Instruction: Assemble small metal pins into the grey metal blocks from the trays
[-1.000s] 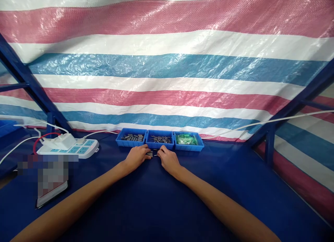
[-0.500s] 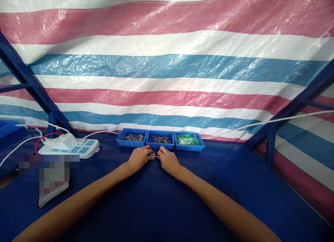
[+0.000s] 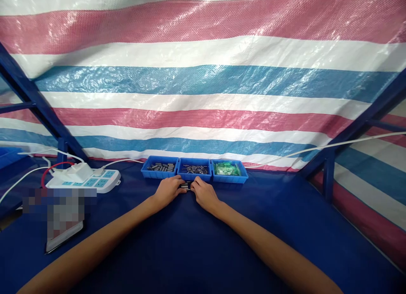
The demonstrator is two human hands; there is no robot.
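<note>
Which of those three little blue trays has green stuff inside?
The rightmost tray; the left tray and middle tray hold grey, metallic-looking pieces instead.

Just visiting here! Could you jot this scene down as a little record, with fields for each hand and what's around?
Left hand: thumb and fingers around a small grey piece
Right hand: fingertips close beside that piece; grip too small to tell
Left blue bin: short grey cylinders
Middle blue bin: thin metal pins
Right blue bin: green-and-clear plastic items, details unclear
Far left: white power strip with plugs inserted
Surface: dark blue tabletop
Backdrop: red, white and blue striped tarp
</note>
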